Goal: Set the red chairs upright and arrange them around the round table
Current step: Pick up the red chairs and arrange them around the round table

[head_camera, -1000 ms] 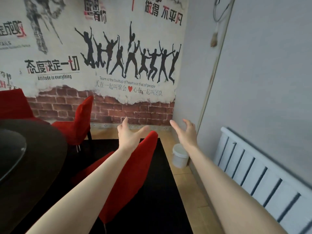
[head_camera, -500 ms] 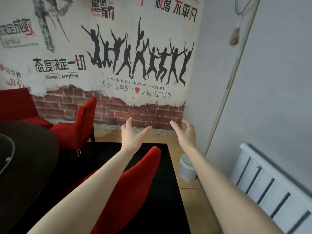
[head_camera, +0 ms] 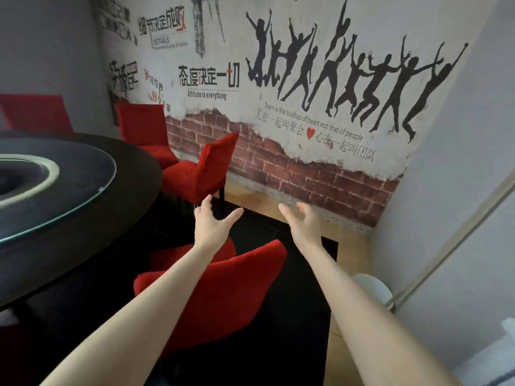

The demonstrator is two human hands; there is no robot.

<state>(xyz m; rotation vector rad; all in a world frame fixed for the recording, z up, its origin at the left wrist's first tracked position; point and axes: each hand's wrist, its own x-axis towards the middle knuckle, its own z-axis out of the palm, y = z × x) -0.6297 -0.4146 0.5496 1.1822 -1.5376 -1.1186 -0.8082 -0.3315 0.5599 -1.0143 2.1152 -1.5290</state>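
Over the near red chair (head_camera: 231, 296), the left hand (head_camera: 211, 229) and right hand (head_camera: 303, 227) are hovering spread and empty, set apart probably to take a backrest by both edges. That chair is standing upright beside the round worktop (head_camera: 131, 193), seat facing it; three more red chairs (head_camera: 200, 168) are ringing its far side.

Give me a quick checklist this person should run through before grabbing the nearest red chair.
1. Hands free: ok, the left hand and right hand are open and hold nothing.
2. Hold on the nearest red chair: not ok, neither hand grips it.
3. Its legs flat on the floor: cannot tell, they are hidden.
4. Space at the round table beside the next red chair: ok, a gap shows.
5. The white bucket out of the way: ok, it stands apart by the wall.
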